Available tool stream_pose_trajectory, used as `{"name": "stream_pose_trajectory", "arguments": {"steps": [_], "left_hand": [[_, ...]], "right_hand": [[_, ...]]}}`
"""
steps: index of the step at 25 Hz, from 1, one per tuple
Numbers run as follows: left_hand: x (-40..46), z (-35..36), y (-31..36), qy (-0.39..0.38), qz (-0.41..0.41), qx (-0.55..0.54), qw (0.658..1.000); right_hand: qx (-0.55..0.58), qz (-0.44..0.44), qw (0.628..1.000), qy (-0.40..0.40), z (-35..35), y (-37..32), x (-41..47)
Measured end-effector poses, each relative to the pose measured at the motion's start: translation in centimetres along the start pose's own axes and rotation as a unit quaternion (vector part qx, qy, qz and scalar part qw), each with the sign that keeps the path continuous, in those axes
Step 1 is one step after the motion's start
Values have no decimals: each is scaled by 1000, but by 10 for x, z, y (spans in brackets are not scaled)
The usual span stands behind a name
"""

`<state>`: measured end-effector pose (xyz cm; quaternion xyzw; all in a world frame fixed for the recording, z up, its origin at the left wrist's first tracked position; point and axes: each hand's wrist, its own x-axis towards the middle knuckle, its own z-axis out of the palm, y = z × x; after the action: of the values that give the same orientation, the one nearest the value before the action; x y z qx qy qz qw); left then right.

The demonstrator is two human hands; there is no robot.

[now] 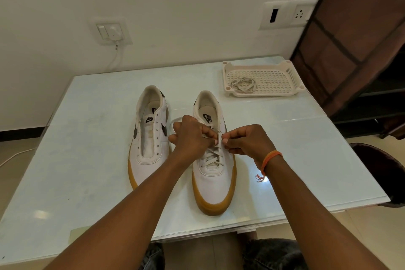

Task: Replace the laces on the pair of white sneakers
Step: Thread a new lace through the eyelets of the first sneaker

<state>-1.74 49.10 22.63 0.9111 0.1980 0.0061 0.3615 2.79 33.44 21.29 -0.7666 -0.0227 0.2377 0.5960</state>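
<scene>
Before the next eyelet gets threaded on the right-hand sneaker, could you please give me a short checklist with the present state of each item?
1. Lace held: left hand and right hand both pinch the lace over the right-hand sneaker. Ok.
2. Lower rows crossed: several crossings show near the toe. Ok.
3. Upper eyelets free: hidden by the hands. Cannot tell.
4. Lace ends even: a loop lies on the table between the sneakers, and the ends are hidden. Cannot tell.
5. Left-hand sneaker laced: its eyelets are bare. Not ok.
6. Another lace at hand: one lies in the tray. Ok.
</scene>
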Motion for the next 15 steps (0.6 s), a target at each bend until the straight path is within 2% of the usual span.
{"name": "stream_pose_trajectory", "arguments": {"steps": [3, 6, 10, 15], "left_hand": [[-2, -5, 0, -11, 15, -10, 1000], [-1, -7, 2, -14, 15, 3, 1000], [4, -7, 2, -22, 19, 112, 993], [4, -8, 9, -45, 27, 203, 978]], "right_hand": [[-41, -30, 998, 22, 5, 1, 1], [-147, -97, 983, 52, 9, 3, 1], [-265, -120, 956, 41, 11, 0, 2], [-91, -20, 995, 25, -6, -13, -4]]}}
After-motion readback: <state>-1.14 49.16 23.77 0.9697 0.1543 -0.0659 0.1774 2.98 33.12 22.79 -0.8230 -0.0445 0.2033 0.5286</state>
